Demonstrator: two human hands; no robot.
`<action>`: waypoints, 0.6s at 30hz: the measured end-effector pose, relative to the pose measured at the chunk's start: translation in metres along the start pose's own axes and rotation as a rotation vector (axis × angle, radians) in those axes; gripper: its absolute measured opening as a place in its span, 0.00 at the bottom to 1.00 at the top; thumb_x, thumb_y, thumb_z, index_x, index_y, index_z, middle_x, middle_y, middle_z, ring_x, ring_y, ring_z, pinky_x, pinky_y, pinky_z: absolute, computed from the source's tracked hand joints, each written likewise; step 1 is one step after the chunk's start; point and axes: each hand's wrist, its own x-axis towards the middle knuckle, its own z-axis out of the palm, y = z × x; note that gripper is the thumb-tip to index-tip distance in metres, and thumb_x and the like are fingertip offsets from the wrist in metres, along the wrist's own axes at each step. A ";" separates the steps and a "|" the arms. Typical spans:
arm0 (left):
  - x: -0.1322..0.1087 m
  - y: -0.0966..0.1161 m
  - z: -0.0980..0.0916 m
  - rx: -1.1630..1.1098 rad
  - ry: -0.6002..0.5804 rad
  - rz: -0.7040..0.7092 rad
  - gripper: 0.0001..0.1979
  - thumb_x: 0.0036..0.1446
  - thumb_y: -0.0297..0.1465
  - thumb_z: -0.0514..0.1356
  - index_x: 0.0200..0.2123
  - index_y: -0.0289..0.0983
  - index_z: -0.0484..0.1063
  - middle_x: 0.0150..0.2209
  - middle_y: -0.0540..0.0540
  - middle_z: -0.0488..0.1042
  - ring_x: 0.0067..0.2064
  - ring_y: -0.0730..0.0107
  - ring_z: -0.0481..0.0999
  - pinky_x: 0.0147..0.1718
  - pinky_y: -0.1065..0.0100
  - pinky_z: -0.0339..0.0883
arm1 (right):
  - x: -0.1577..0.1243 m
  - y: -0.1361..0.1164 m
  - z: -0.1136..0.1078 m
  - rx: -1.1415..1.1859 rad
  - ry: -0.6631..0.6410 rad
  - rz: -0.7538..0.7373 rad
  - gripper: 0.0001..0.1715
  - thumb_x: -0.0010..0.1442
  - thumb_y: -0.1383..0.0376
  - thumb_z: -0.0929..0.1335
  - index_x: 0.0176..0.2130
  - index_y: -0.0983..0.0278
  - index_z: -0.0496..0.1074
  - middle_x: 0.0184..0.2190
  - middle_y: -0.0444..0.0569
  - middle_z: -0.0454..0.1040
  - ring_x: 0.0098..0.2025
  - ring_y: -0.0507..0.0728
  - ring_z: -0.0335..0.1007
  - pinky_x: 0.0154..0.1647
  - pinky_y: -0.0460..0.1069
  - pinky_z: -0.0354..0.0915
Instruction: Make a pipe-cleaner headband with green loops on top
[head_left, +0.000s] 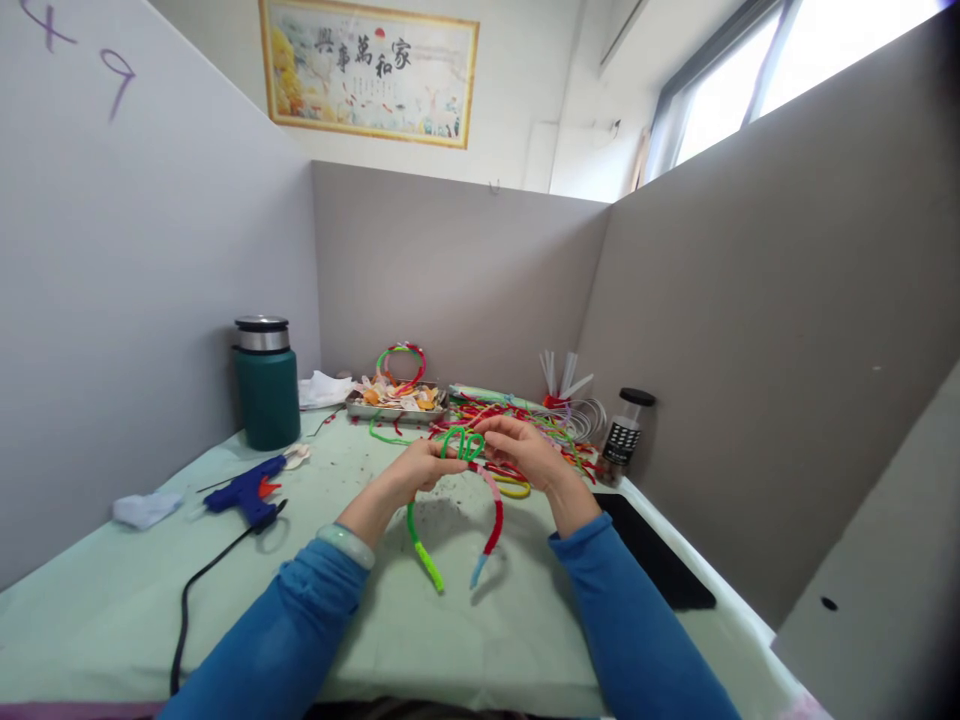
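A headband [496, 515] wrapped in green, pink, red and light blue pipe cleaner hangs with its two ends pointing down toward me. My left hand [422, 468] pinches it near the top of its arch. Green pipe cleaner loops [463, 444] stand up there, between my two hands. Bent fingers of my right hand [529, 455] close at the right side of these loops; the exact contact is hard to see. Behind my right hand lies a heap of loose pipe cleaners [574, 455], mostly red, with some green and yellow.
On the left are a blue glue gun [244, 492] with its black cord, a teal flask [268, 390] and a crumpled tissue [146, 510]. A metal tray [397, 412] of small pieces holds another headband [401, 350]. To the right are a lidded jar [624, 440] and a black mat [656, 552].
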 end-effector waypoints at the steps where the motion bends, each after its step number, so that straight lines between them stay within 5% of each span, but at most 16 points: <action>1: 0.000 0.000 0.000 0.006 0.001 0.000 0.19 0.33 0.40 0.69 0.24 0.35 0.67 0.13 0.60 0.48 0.16 0.84 0.42 0.16 0.72 0.33 | -0.001 -0.001 0.001 -0.025 -0.012 -0.011 0.17 0.49 0.58 0.71 0.38 0.63 0.71 0.29 0.44 0.70 0.27 0.48 0.65 0.27 0.44 0.60; 8: -0.003 0.004 0.004 0.065 0.075 -0.010 0.18 0.33 0.40 0.68 0.23 0.35 0.66 0.13 0.60 0.49 0.16 0.84 0.43 0.16 0.72 0.34 | 0.006 0.005 0.017 -0.170 0.045 -0.028 0.16 0.48 0.55 0.70 0.26 0.65 0.67 0.18 0.39 0.63 0.20 0.46 0.55 0.19 0.43 0.51; 18: -0.003 0.007 0.006 0.023 0.080 0.000 0.20 0.33 0.41 0.68 0.26 0.34 0.68 0.12 0.61 0.49 0.15 0.84 0.42 0.17 0.71 0.32 | 0.012 0.019 0.019 0.250 0.138 0.120 0.17 0.40 0.58 0.75 0.26 0.67 0.71 0.16 0.39 0.63 0.18 0.45 0.53 0.19 0.43 0.49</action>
